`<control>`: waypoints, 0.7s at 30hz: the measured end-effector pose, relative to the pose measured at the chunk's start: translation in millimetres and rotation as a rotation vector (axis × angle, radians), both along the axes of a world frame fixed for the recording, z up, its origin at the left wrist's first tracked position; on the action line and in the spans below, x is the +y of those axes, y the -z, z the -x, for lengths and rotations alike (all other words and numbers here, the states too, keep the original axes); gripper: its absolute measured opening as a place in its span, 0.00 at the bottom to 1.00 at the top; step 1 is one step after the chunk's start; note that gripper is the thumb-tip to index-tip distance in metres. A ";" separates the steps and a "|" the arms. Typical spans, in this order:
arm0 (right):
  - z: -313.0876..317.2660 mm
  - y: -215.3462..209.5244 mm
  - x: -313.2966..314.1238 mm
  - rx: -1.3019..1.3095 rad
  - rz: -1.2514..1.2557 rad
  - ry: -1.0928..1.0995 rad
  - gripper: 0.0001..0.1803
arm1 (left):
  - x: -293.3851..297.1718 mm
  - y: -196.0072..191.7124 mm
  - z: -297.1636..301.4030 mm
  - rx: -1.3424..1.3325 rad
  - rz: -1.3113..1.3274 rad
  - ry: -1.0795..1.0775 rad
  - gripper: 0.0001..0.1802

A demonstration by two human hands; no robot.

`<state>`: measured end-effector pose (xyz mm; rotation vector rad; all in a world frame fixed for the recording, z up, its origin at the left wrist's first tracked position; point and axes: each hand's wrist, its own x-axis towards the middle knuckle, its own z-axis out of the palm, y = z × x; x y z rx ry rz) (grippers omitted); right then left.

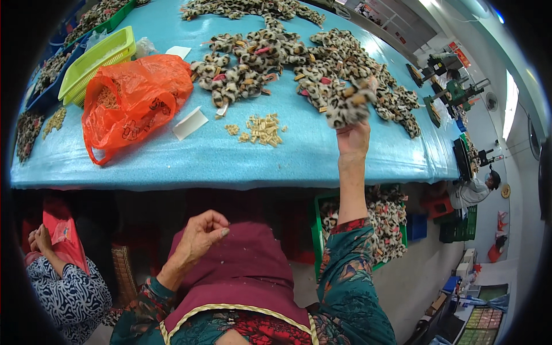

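At the near edge of a heap of leopard-print plush pieces (345, 63), my right hand (352, 139) reaches out over the table and is closed on one fuzzy plush piece (347, 109). That piece is slightly blurred, and my fingers are partly hidden by it. My left hand (202, 234) hovers above my lap, its fingers curled in and thumb near the index fingertip; whatever lies inside, if anything, is hidden. Small tan pieces (264, 130) lie loose on the table, left of my right hand. A second plush heap (236, 77) sits behind them, with pink and tan bits showing.
An orange plastic bag (135, 109) and a yellow-green basket (95, 66) stand at the left of the blue-covered table (230, 169). Below its edge is a green crate (317, 230) of plush pieces. Another person's hands (40, 240) are at lower left; bench presses (460, 89) stand far right.
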<state>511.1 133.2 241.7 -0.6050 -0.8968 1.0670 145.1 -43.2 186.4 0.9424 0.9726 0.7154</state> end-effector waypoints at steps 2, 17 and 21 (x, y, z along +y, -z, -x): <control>17.5 10.1 -28.2 0.209 -0.007 -0.020 0.20 | 6.5 -26.3 -9.2 -0.024 -0.075 0.025 0.09; 155.6 61.4 -222.1 0.354 0.568 -0.335 0.24 | -8.4 -29.5 -15.1 -0.331 0.235 -0.255 0.09; 182.3 55.3 -229.8 -0.128 0.641 -0.243 0.23 | -29.9 -7.3 -9.2 -0.102 0.099 -0.128 0.09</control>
